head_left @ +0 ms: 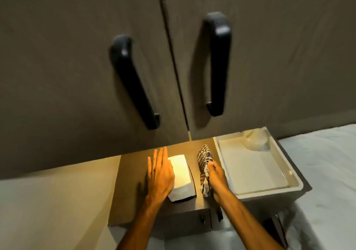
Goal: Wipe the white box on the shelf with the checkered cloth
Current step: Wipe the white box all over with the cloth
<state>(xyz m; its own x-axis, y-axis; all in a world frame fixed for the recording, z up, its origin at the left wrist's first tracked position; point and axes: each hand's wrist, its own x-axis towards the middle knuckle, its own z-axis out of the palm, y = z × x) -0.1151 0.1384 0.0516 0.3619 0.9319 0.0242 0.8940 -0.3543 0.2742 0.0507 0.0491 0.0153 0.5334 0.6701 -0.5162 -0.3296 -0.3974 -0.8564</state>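
A small white box (181, 172) lies flat on the dark brown shelf top (131, 188), lit by warm yellow light. My left hand (159, 174) is spread flat with fingers apart, covering the box's left edge. My right hand (216, 178) is just right of the box and grips the blue-and-white checkered cloth (204, 165), which hangs bunched between the box and a tray. The cloth is beside the box; whether it touches the box I cannot tell.
A large white tray (289, 187) fills the shelf's right part, with a pale rounded object (255, 141) in its far corner. Two cabinet doors with black handles (133, 82) (218, 63) hang close above. White bedding (327, 172) lies to the right.
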